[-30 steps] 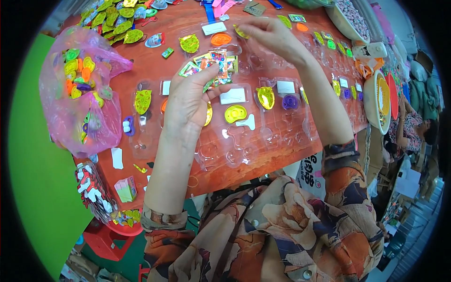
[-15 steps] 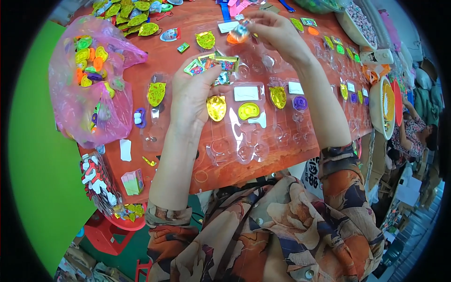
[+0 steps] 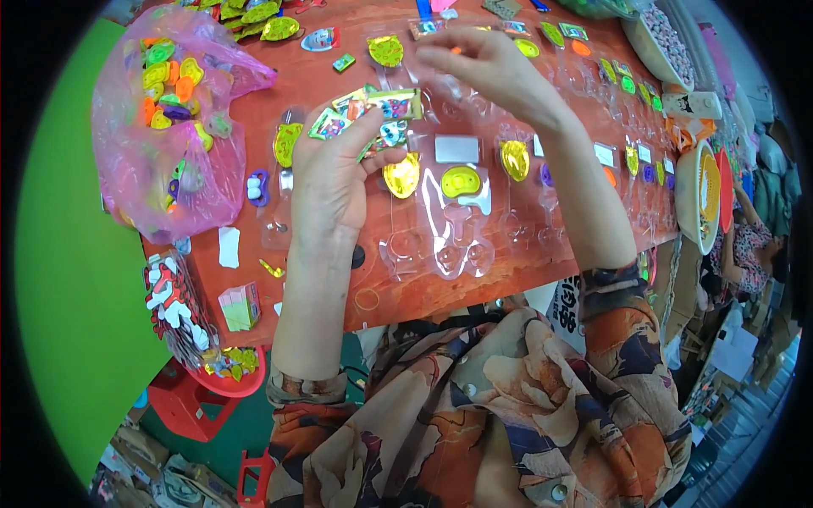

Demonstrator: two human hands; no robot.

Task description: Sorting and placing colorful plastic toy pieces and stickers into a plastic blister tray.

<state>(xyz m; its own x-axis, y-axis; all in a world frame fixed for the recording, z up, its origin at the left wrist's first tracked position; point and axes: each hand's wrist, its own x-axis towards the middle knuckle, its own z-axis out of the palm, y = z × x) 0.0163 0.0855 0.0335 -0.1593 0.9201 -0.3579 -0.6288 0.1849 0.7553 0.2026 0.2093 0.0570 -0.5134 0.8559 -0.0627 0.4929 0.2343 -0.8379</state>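
My left hand [image 3: 334, 165] is closed round a fan of small colourful foil packets [image 3: 398, 106], its thumb pressed over them. Above the back tray, my right hand [image 3: 495, 72] has its fingers loosely bent and apart, with nothing visible in them. Clear plastic blister trays [image 3: 440, 250] lie beneath both hands. Near my left fingers is a gold foil piece [image 3: 401, 176]; a white card [image 3: 456, 150] and a yellow pacifier-shaped toy [image 3: 461, 181] sit to its right. Another gold foil piece [image 3: 515, 160] lies further right. A packet [image 3: 426, 30] shows just beyond my right fingertips.
A pink plastic bag [image 3: 207, 182] of coloured toys lies at left, near a small carton [image 3: 240, 306]. Gold foil pieces [image 3: 279, 28] are heaped at the back left. Basins [image 3: 648, 51] and a yellow basket [image 3: 708, 190] stand along the right. Another person [image 3: 749, 254] sits far right.
The shiny packet is gone from my right hand, whose fingers have loosened and moved slightly. My left hand has shifted a little left with its packets. The whole view has shifted slightly.
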